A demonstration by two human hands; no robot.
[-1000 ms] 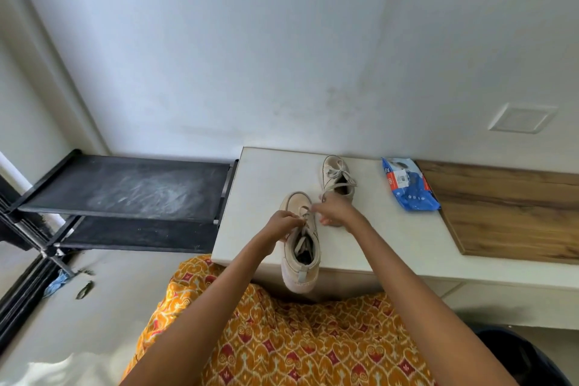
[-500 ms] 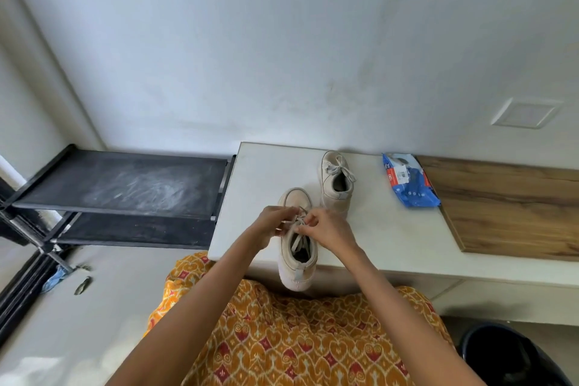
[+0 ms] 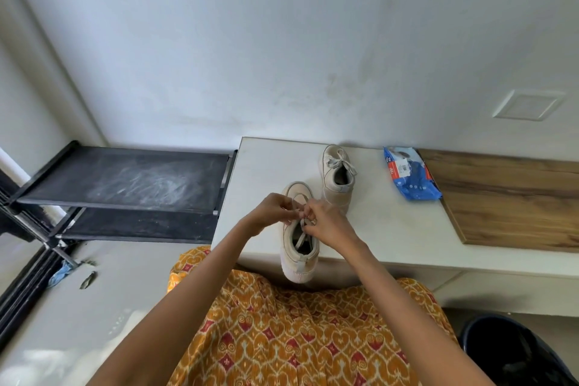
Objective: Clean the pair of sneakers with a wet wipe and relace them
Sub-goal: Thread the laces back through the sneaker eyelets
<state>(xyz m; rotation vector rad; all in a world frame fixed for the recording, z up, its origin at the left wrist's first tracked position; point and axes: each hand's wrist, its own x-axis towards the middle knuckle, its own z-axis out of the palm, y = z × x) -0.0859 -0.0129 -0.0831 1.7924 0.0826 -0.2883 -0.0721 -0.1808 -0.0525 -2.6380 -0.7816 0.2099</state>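
Two beige sneakers stand on a white counter (image 3: 391, 229). The near sneaker (image 3: 297, 257) hangs its heel over the front edge; its lace (image 3: 301, 236) trails loose into the opening. My left hand (image 3: 272, 208) and my right hand (image 3: 326, 222) meet over its tongue, both pinching the lace ends. The far sneaker (image 3: 336, 177) sits behind it, laced with a tied bow. A blue wet wipe pack (image 3: 410, 174) lies to the right of the shoes.
A wooden board (image 3: 513, 200) covers the counter's right part. A black two-tier rack (image 3: 125, 178) stands left of the counter. A dark bin (image 3: 513, 351) sits at the lower right. My orange patterned clothing (image 3: 297, 332) fills the foreground.
My right hand has drawn back from beside the far sneaker to meet my left hand over the near sneaker's laces. The camera has shifted slightly.
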